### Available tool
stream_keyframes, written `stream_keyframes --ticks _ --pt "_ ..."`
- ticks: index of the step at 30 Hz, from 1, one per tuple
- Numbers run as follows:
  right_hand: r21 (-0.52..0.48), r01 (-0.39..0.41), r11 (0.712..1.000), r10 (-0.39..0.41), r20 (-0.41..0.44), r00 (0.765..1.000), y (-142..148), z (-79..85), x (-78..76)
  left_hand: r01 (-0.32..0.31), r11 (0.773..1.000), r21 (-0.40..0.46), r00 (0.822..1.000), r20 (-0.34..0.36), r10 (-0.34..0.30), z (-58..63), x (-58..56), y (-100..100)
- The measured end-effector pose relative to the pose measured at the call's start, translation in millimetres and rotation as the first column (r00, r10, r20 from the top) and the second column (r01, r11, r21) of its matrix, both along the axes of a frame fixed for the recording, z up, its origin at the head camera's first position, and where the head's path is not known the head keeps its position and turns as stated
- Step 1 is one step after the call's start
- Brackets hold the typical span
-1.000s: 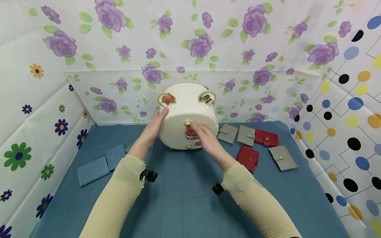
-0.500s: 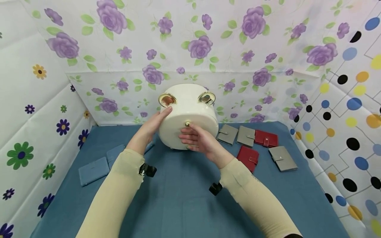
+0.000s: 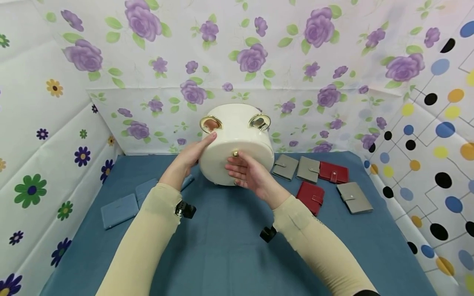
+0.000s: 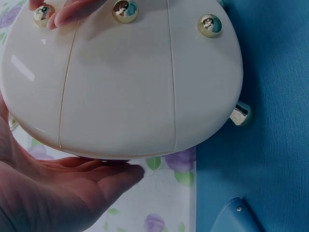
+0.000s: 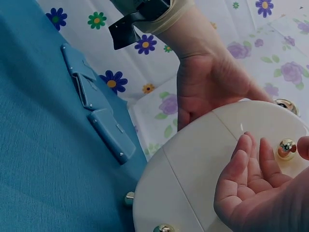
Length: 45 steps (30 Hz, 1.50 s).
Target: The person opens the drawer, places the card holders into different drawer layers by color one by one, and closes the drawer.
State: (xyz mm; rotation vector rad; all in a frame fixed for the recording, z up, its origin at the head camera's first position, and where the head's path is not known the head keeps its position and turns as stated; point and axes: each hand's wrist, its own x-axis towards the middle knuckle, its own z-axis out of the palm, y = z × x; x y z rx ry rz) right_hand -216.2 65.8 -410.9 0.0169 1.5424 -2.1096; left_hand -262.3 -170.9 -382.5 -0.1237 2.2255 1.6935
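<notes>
A white rounded box (image 3: 242, 123) with gold ring-shaped ears stands at the back of the table. Its front has three drawers with gold knobs, and the seams look closed in the left wrist view. My left hand (image 3: 187, 158) rests along the box's left side, fingers straight against it and thumb on the upper edge below the left ear. In front of the drawers is my right hand (image 3: 253, 176), fingers loosely bent and palm partly turned up. Its thumb and index finger stand either side of the top knob (image 5: 287, 149); contact with it is unclear.
Blue wallets (image 3: 119, 211) lie at the left, partly behind my left forearm. To the right lie grey wallets (image 3: 354, 197) and red wallets (image 3: 310, 197). A floral cloth wall (image 3: 252, 61) rises close behind the box.
My right hand has shifted slightly left and its fingers now extend across the drawer fronts. The left thumb has slid a little farther along the box's top edge. The box stays put.
</notes>
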Motion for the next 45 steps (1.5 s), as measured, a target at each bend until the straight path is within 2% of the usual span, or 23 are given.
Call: stream_keyframes --ticks 3,7,16,27,45 --pt "-0.018 0.016 1.000 -0.016 0.009 1.000 0 0.1 -0.7 -0.035 0.999 -0.008 0.999 0.024 0.035 -1.0 -0.5 0" --pt "-0.041 0.031 0.999 -0.030 0.014 0.999 0 0.6 -1.0 -0.052 0.999 -0.015 0.998 0.037 0.053 -2.3 -1.8 0" --pt "-0.062 0.096 0.993 -0.095 0.022 0.995 -3 -0.2 1.3 -0.032 0.999 -0.024 0.998 0.054 0.033 -4.7 -2.8 0" --pt "-0.081 0.142 0.987 -0.141 0.013 0.990 -9 2.1 3.6 -0.032 0.999 -0.008 0.998 0.050 0.033 -0.2 -1.3 -2" --pt "-0.083 0.132 0.988 -0.129 0.040 0.991 -10 -3.2 10.5 -0.010 1.000 -0.030 0.997 0.081 0.013 1.6 -2.5 -5"
